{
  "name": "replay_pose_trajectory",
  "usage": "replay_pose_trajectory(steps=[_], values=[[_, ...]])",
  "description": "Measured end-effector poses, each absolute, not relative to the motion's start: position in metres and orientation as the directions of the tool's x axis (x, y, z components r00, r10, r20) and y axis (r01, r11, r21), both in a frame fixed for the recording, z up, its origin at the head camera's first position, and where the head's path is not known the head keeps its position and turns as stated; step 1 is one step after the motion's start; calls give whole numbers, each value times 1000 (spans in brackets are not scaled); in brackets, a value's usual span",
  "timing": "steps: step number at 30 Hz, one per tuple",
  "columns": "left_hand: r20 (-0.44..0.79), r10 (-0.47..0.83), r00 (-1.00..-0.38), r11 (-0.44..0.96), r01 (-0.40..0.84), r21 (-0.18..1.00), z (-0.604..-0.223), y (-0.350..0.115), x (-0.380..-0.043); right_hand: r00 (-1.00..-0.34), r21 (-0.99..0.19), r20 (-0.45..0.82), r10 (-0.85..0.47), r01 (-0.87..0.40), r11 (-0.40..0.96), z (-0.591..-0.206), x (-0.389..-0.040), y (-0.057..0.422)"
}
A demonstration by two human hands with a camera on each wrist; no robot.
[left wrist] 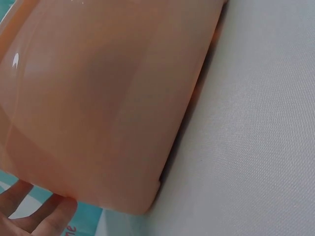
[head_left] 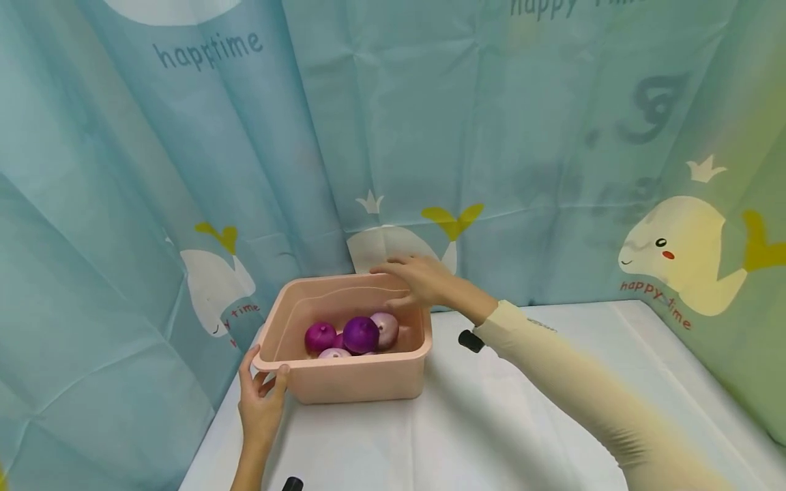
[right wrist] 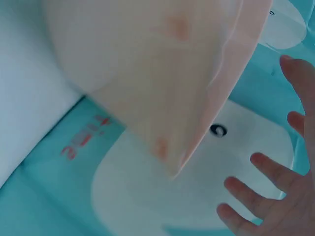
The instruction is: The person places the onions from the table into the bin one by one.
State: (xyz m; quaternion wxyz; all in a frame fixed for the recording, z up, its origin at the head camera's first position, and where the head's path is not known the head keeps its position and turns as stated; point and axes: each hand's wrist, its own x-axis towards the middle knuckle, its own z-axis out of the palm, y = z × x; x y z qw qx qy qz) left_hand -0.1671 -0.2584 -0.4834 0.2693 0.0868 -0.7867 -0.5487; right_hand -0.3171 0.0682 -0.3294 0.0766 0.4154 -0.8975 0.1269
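Note:
A pale pink plastic bin (head_left: pixel 356 382) stands on the white table, its open top facing up. Inside lie several round, onion-shaped things: a magenta one (head_left: pixel 320 337), a dark purple one (head_left: pixel 361 335) and pale pink ones, one of these (head_left: pixel 386 330) at the right. My left hand (head_left: pixel 260 402) holds the bin's near left corner, thumb at the front rim and fingers at the left side. Above the bin's far right corner hovers my right hand (head_left: pixel 419 279), fingers spread and holding nothing. In the right wrist view, those fingertips (right wrist: pixel 263 162) are apart from the bin's rim.
A blue-green curtain (head_left: pixel 393 136) printed with whales hangs behind and to the left of the table. White tabletop (head_left: pixel 522 409) extends right and in front of the bin. A small black piece (head_left: pixel 471 340) sits by my right wrist, another (head_left: pixel 293 484) near my left.

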Motion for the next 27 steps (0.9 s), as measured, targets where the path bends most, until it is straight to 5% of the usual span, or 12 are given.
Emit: replay_pose_trajectory(steps=[17, 27], values=[[220, -395, -892, 435, 29, 900, -470, -279, -161, -787, -111, 378, -487, -561, 820, -367, -292, 196], [431, -343, -835, 660, 113, 743, -455, -288, -154, -870, -133, 328, -368, -428, 894, -385, -270, 269]])
